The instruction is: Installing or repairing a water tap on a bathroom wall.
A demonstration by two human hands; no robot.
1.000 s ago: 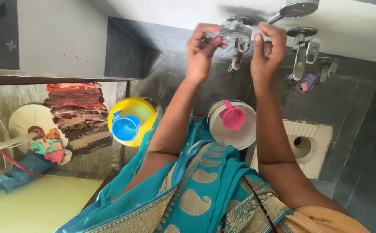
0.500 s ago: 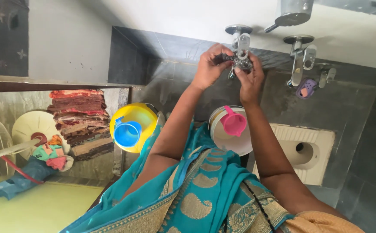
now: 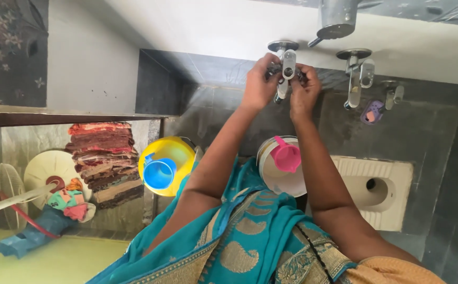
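While a stack of folded cloths [image 3: 103,160] and a yellow bucket [image 3: 168,158] crowd the left, the left hand [image 3: 259,84] and right hand [image 3: 303,92] both close around the metal tap [image 3: 288,66] on the grey tiled wall [image 3: 423,131], fingers hiding its handle. Below stand a white bucket [image 3: 276,181] with a pink mug [image 3: 287,156], then a squat toilet [image 3: 381,192], with bare floor beyond it at the right edge.

Dark grey tiled walls [image 3: 429,131], white squat toilet [image 3: 376,189], daylit room.

Three chrome wall taps [image 3: 287,66], perhaps four; two round buckets [image 3: 174,158]; two plastic mugs [image 3: 287,156]; one white squat toilet [image 3: 381,192].
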